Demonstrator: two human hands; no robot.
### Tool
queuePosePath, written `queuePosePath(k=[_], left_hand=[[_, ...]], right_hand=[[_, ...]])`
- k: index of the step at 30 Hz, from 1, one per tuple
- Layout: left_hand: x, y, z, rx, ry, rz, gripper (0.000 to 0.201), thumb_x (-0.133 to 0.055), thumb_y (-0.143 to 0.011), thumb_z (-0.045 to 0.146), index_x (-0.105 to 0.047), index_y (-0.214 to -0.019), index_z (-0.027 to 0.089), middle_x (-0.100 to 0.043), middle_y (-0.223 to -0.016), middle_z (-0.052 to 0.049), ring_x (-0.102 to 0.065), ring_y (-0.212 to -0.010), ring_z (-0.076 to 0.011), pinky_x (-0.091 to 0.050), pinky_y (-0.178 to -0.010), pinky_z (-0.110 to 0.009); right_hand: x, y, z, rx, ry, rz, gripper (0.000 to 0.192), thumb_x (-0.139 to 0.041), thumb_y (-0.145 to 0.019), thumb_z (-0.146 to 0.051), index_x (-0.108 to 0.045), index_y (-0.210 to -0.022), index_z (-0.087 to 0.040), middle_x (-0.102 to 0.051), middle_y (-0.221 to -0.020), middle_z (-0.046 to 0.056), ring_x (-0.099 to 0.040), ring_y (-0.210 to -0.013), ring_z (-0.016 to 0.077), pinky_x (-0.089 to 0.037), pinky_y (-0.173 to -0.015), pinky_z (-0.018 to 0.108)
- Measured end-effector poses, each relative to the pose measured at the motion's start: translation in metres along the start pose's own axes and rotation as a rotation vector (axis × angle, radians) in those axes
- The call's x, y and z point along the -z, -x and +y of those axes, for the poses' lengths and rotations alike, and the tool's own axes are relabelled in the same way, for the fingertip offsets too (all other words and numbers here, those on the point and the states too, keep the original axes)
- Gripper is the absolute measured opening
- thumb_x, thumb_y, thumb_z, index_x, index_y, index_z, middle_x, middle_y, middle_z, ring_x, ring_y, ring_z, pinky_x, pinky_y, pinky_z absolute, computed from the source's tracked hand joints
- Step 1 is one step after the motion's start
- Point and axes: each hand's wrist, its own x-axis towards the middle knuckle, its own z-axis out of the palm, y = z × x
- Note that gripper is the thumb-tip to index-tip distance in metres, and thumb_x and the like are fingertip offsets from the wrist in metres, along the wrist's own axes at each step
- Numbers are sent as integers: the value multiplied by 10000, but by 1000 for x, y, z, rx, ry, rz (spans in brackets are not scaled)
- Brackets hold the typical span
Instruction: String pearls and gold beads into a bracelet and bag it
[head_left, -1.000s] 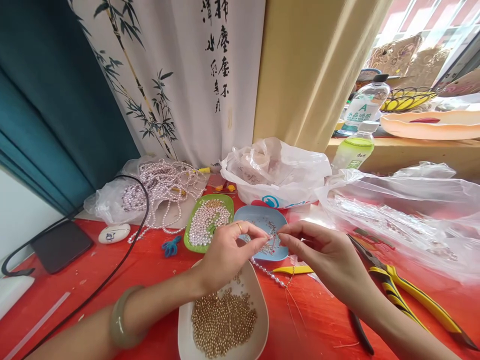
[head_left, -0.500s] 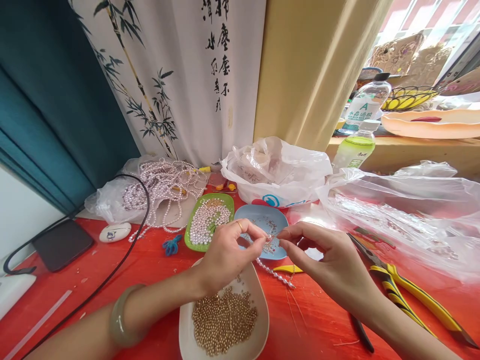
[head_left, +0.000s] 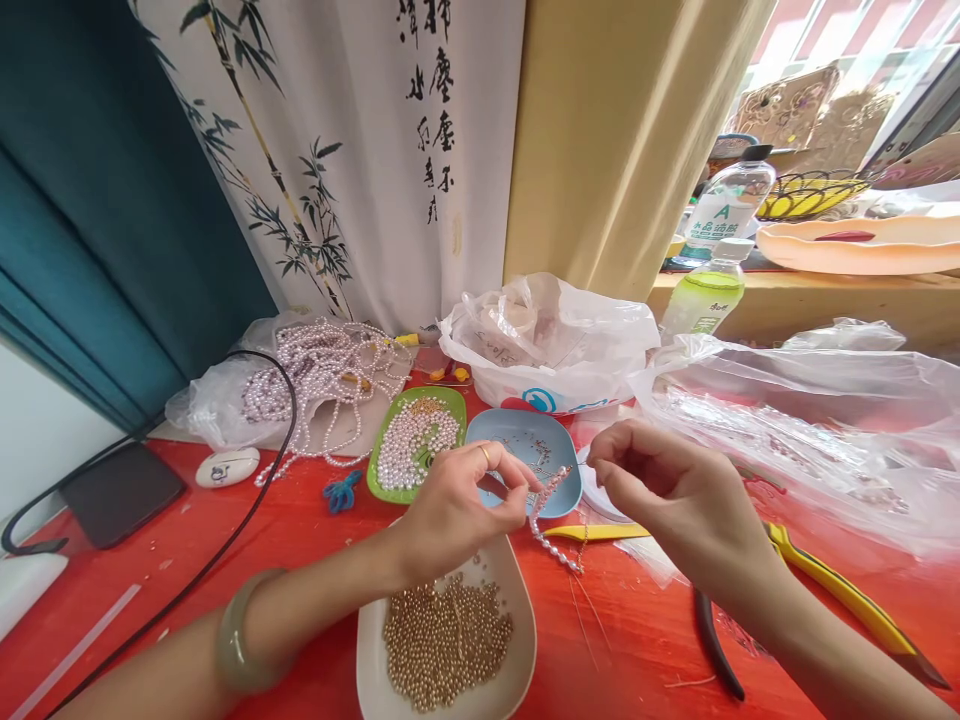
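Observation:
My left hand (head_left: 465,500) is closed in a pinch on a strand of small pearl beads (head_left: 559,555), which hangs from the fingertips in a loop over the red tabletop. To its right, my right hand (head_left: 667,490) pinches a thin thread or wire (head_left: 581,463) that runs toward the beads; which of the two it is I cannot tell. Below the left wrist is a cream tray (head_left: 523,640) of gold beads (head_left: 446,640). Behind the fingers are a blue dish (head_left: 574,495) with small metal pieces and a green dish (head_left: 386,492) of pearl beads.
Yellow-handled pliers (head_left: 847,590) lie under my right forearm, partly hidden. Plastic bags (head_left: 555,350) stand along the back, with bottles (head_left: 709,295) at the right. Pearl strands (head_left: 322,370) are heaped at the left, near a black cable (head_left: 294,420) and a phone (head_left: 120,490).
My right hand has moved right, away from the left, and the thin thread or wire now shows between them. More of the bead strand is visible beside the left fingertips. The left hand stays nearly in place.

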Motion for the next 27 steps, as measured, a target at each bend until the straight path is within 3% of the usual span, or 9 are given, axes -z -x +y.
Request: queuePosePath(k=[5,8,14,19,27], left_hand=[[2,-1,4,-3,71,-44,97,-506,-710,107,-485,-644,174,-643,-819,-33,-598,-793,-141,-476,-707,-274],[3,-2,4,56,136,-68,62,-488,-730,116,-523,-726,166,-633,-850,-41,-595,-837,-149,-480,-737,-285],[6,-2,3,80,279,-143,199,-532,-743,163,-587,-934,172,-635,-955,-52,-582,-909,-161,-463,-817,-306],[1,-1,1,221,406,-163,177,-637,-687,209,-648,-857,162,-684,-852,-49,-631,-779,-156,-499,-740,-293],[-1,-2,2,313,446,-95,116,-676,-627,184,-689,-740,162,-706,-729,-32,-642,-690,-148,-517,-708,-288]], right_hand=[[2,-1,-1,-159,-159,-50,109,-448,-671,-173,-452,-564,-195,-388,-508,-52,-348,-464,85,-294,-433,202],[2,-1,-1,-187,-204,-71,119,-449,-678,-161,-457,-563,-193,-398,-510,-46,-363,-470,87,-308,-439,205],[-1,0,0,-204,-230,-88,101,-464,-688,-168,-484,-593,-193,-408,-525,-47,-372,-462,85,-323,-430,197],[-5,1,1,-174,-232,-129,124,-501,-715,-224,-503,-595,-194,-426,-528,-49,-372,-462,82,-318,-420,193],[-8,1,-3,-116,-178,-146,115,-521,-712,-228,-560,-614,-185,-518,-527,-31,-450,-463,90,-353,-417,199]])
